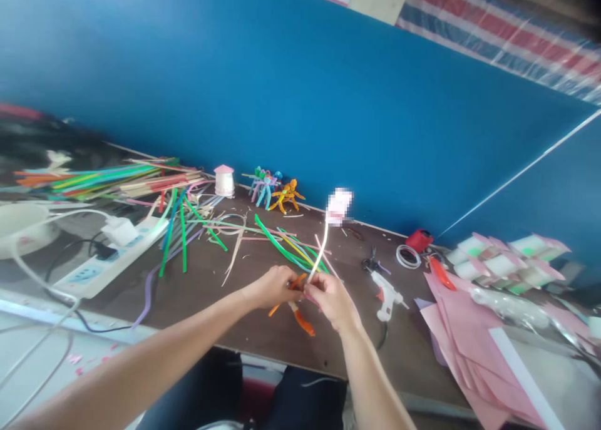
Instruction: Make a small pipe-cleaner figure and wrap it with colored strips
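Observation:
My left hand [275, 287] and my right hand [331, 298] meet over the brown table [263, 336], both with fingers pinched. Between them sits a bundle of orange pipe cleaners [300, 317], its ends hanging below the hands. A pale cream pipe cleaner [320, 255] rises from my right hand's pinch toward the wall. Loose green and pink pipe cleaners [286, 245] lie just beyond the hands.
A white glue gun [387, 292] and small scissors [372, 261] lie right of my hands. Pink paper sheets [464, 336] cover the right. A power strip [101, 261], a pile of coloured pipe cleaners [107, 183] and small pipe-cleaner figures [275, 192] stand left and back.

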`<state>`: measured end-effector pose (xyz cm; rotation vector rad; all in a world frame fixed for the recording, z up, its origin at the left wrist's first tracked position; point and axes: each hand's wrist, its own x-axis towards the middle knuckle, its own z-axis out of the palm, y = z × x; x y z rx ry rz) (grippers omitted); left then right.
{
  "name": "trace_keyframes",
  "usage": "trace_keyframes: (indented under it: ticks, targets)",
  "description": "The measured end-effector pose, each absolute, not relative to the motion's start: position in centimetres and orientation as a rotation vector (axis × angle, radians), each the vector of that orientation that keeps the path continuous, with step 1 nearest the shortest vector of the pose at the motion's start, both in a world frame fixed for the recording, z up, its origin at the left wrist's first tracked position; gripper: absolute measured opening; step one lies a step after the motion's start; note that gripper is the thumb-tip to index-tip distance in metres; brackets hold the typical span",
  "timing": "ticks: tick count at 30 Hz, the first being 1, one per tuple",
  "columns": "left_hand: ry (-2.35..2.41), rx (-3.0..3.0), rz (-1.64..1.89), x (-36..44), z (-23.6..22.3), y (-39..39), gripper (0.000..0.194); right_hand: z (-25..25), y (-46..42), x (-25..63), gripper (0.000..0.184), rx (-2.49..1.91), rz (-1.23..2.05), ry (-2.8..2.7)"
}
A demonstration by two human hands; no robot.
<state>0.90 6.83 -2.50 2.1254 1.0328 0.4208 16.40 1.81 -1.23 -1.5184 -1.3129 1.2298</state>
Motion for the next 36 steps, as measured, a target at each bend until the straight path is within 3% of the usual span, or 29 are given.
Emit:
trace_keyframes:
  ticks: [10, 16, 20, 25, 32, 36]
  targets:
    - [1.008, 2.357, 0.708, 1.2, -1.9, 5.3, 0.009, -2.1, 2.5, 16.5, 0.022, -1.462, 1.340, -1.142]
    - [1.003, 1.700, 0.754, 1.0, -2.2, 5.9, 0.018, -2.1, 2.1, 17.8, 0.038, -1.231, 1.282, -1.016]
    - [0.996, 1.419, 0.784, 1.0, -2.4, 6.2, 0.023, -2.3, 1.4, 18.3, 0.032, -1.057, 1.261, -1.018]
    - [0.952, 1.322, 0.779, 1.1, -2.1, 6.0, 0.023, -2.3, 0.9, 18.0, 0.041, -1.008, 1.297, -1.120]
    - [0.870, 1.309, 0.689, 0.7, -2.0, 5.8, 0.022, -2.0, 1.0, 18.1, 0.029, -0.956, 1.413, -1.032]
    - [0.808, 1.233, 0.673, 0.6, -1.9, 5.7, 0.022, -1.9, 1.0, 18.0, 0.031, -0.938, 1.414, -1.028]
